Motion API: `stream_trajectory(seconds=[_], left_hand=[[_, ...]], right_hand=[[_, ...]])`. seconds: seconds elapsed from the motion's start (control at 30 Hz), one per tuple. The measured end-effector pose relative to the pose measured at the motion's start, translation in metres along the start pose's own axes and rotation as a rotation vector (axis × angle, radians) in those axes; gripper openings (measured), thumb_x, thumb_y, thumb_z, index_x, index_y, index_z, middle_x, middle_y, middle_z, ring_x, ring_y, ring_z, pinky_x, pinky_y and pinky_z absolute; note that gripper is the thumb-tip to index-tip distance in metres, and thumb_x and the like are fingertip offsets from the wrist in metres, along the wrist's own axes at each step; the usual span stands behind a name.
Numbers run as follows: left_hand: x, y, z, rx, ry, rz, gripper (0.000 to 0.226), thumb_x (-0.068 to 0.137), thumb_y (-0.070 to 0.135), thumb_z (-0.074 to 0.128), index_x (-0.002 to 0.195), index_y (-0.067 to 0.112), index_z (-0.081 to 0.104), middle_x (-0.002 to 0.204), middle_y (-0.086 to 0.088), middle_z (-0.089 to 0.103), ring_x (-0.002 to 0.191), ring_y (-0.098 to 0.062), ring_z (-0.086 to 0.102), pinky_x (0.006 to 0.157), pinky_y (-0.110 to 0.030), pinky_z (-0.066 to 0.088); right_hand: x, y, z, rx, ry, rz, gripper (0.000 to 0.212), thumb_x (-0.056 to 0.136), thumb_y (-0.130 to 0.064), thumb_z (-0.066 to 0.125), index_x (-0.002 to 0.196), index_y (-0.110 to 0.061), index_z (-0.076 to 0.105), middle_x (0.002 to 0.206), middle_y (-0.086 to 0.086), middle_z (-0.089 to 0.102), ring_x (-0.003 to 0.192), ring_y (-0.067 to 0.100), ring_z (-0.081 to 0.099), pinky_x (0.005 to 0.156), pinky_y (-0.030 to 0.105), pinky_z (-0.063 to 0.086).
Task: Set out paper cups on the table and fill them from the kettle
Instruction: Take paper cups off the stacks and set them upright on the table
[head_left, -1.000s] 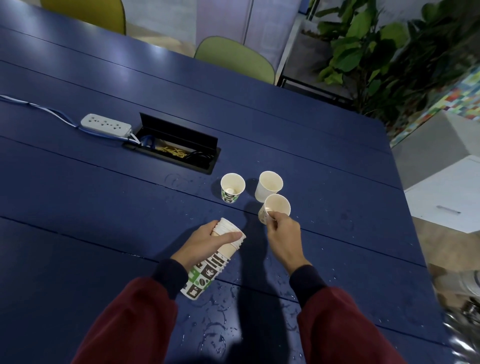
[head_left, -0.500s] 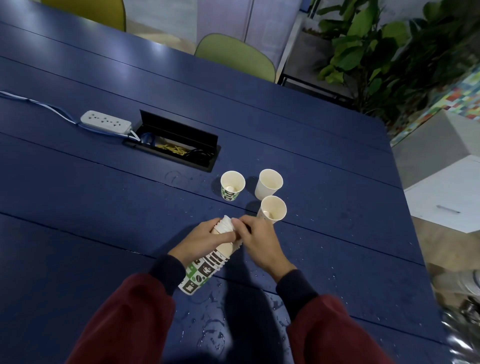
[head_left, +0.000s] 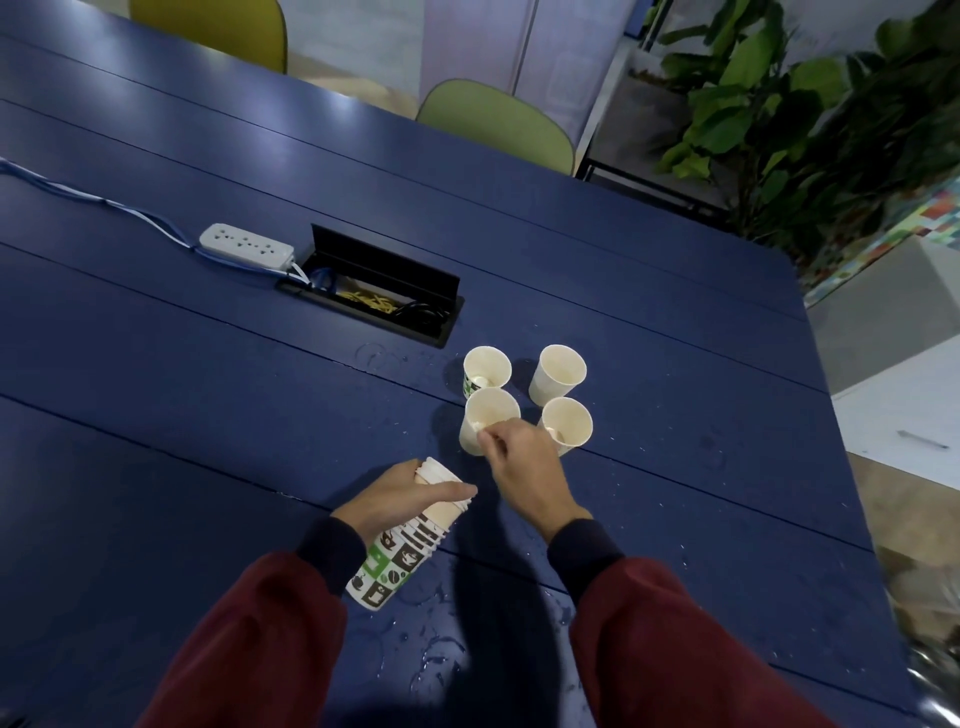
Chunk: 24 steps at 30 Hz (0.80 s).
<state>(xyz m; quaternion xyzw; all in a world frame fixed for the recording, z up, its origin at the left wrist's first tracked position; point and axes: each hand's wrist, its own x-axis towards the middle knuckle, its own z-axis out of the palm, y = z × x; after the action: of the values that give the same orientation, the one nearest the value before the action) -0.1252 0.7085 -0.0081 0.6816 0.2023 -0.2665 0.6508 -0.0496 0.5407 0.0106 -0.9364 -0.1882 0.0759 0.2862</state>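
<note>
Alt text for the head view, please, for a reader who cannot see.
A person's right hand pinches the rim of a paper cup beside three other cups standing on a blue table, while the left hand grips a tilted stack of cups. A white power strip lies by an open cable hatch.

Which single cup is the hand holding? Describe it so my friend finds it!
On the big blue table, find the open black cable box set into it. Four paper cups cluster nearer than it. Yours is the near-left cup, the only one pinched at its rim by the right hand.
</note>
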Motion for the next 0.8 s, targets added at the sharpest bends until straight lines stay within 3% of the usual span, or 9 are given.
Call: stream_trajectory(seconds=[0.13, 0.2, 0.27, 0.33, 0.4, 0.47, 0.57, 0.67, 0.8], left_hand=[[-0.001, -0.004, 0.002, -0.033, 0.031, -0.011, 0.063, 0.062, 0.051, 0.086, 0.107, 0.014, 0.061, 0.089, -0.007, 0.074, 0.076, -0.021, 0.072, 0.077, -0.042, 0.057], [-0.001, -0.002, 0.007, -0.044, 0.035, 0.009, 0.054, 0.066, 0.046, 0.083, 0.103, 0.014, 0.06, 0.084, -0.004, 0.073, 0.074, -0.019, 0.07, 0.071, -0.039, 0.055], [0.0, 0.002, 0.014, -0.045, 0.014, 0.066, 0.045, 0.067, 0.042, 0.081, 0.096, 0.015, 0.06, 0.079, -0.001, 0.071, 0.074, -0.017, 0.067, 0.073, -0.038, 0.051], [0.0, 0.006, 0.024, -0.037, -0.001, 0.108, 0.04, 0.068, 0.04, 0.079, 0.094, 0.015, 0.063, 0.08, -0.001, 0.071, 0.076, -0.015, 0.067, 0.076, -0.038, 0.05], [-0.002, 0.012, 0.037, -0.03, -0.03, 0.124, 0.04, 0.068, 0.035, 0.079, 0.098, 0.012, 0.065, 0.083, -0.003, 0.073, 0.077, -0.015, 0.067, 0.075, -0.036, 0.05], [-0.004, 0.019, 0.053, -0.016, -0.074, 0.128, 0.043, 0.064, 0.034, 0.079, 0.097, 0.009, 0.066, 0.083, -0.005, 0.072, 0.076, -0.016, 0.066, 0.074, -0.036, 0.049], [-0.006, 0.027, 0.079, -0.009, -0.148, 0.122, 0.045, 0.066, 0.033, 0.079, 0.099, 0.006, 0.065, 0.084, -0.007, 0.073, 0.077, -0.017, 0.067, 0.073, -0.036, 0.049], [-0.008, 0.037, 0.108, -0.002, -0.199, 0.121, 0.03, 0.079, 0.025, 0.075, 0.104, 0.01, 0.068, 0.088, -0.009, 0.075, 0.08, -0.019, 0.068, 0.074, -0.035, 0.049], [-0.008, 0.045, 0.131, 0.082, -0.201, 0.096, 0.032, 0.079, 0.031, 0.082, 0.104, 0.015, 0.069, 0.092, -0.003, 0.077, 0.082, -0.019, 0.073, 0.075, -0.03, 0.053]], right_hand=[[-0.016, -0.004, 0.006, 0.047, -0.012, -0.015, 0.033, 0.098, -0.017, 0.061, 0.128, -0.004, 0.063, 0.13, 0.013, 0.061, 0.108, 0.03, 0.063, 0.094, 0.042, 0.049], [-0.027, -0.008, 0.003, 0.089, 0.089, -0.011, 0.035, 0.098, -0.024, 0.062, 0.13, -0.011, 0.06, 0.134, 0.004, 0.054, 0.104, 0.021, 0.062, 0.09, 0.035, 0.049], [-0.038, -0.011, -0.002, 0.111, 0.124, 0.008, 0.027, 0.099, -0.034, 0.061, 0.118, -0.017, 0.065, 0.12, -0.003, 0.059, 0.092, 0.015, 0.06, 0.081, 0.031, 0.047], [-0.048, -0.007, -0.008, 0.115, 0.056, 0.04, 0.026, 0.099, -0.042, 0.057, 0.098, -0.02, 0.072, 0.097, -0.005, 0.067, 0.083, 0.012, 0.059, 0.075, 0.033, 0.047], [-0.061, 0.002, -0.014, 0.136, 0.014, 0.057, 0.036, 0.1, -0.044, 0.053, 0.079, -0.019, 0.069, 0.075, -0.003, 0.066, 0.07, 0.014, 0.058, 0.069, 0.04, 0.048], [-0.072, 0.013, -0.026, 0.185, -0.002, 0.093, 0.037, 0.101, -0.037, 0.055, 0.068, -0.021, 0.061, 0.063, -0.003, 0.06, 0.061, 0.013, 0.052, 0.063, 0.034, 0.045], [-0.085, 0.028, -0.048, 0.241, 0.001, 0.129, 0.037, 0.102, -0.029, 0.059, 0.065, -0.022, 0.054, 0.06, -0.007, 0.054, 0.057, 0.008, 0.045, 0.058, 0.02, 0.035], [-0.096, 0.042, -0.067, 0.221, 0.08, 0.152, 0.038, 0.103, -0.026, 0.057, 0.068, -0.01, 0.056, 0.061, -0.003, 0.056, 0.055, 0.009, 0.044, 0.057, 0.024, 0.034], [-0.096, 0.065, -0.104, 0.219, 0.367, 0.219, 0.039, 0.104, -0.025, 0.053, 0.07, -0.007, 0.049, 0.058, 0.004, 0.054, 0.054, 0.019, 0.045, 0.055, 0.035, 0.037]])
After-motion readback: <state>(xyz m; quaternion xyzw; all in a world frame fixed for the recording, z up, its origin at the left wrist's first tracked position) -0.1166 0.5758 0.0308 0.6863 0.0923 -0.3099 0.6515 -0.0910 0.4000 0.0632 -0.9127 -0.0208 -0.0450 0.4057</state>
